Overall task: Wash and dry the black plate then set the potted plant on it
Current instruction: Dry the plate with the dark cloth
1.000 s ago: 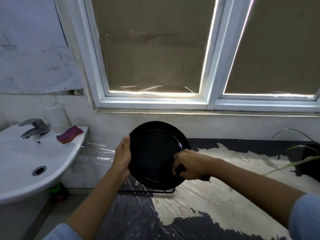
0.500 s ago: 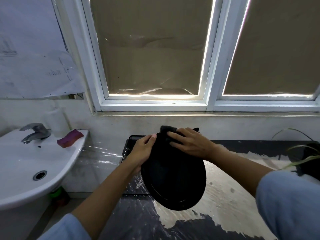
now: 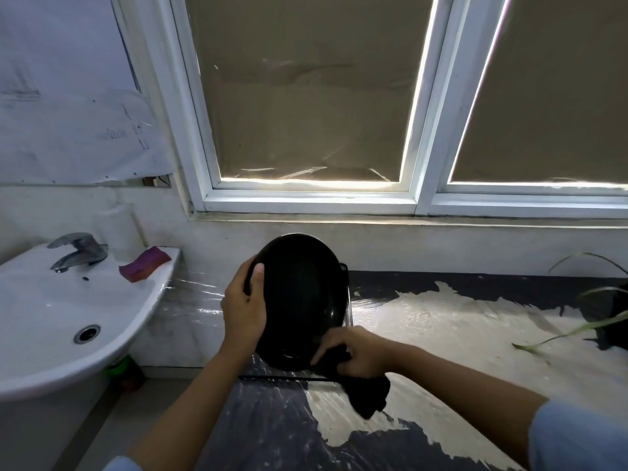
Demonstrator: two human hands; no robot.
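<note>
White basin (image 3: pixel 51 311) with chrome tap (image 3: pixel 76 251) and purple sponge (image 3: pixel 144 264) sits at your left; potted plant (image 3: pixel 608 311) well apart at far right on the paint-streaked counter (image 3: pixel 441 321). Black plate (image 3: pixel 299 300) is held upright over a dark wire rack (image 3: pixel 348 300). Your left hand (image 3: pixel 243 309) has fingers curled on its left rim, thumb on the face. Your right hand (image 3: pixel 356 351) pinches a limp black cloth (image 3: pixel 368 394) against the glossy bottom edge.

plate (image 3: pixel 299 294) 1 | cloth (image 3: pixel 368 394) 1 | hands 2 – sponge (image 3: pixel 144 266) 1 | sink (image 3: pixel 40 300) 1
</note>
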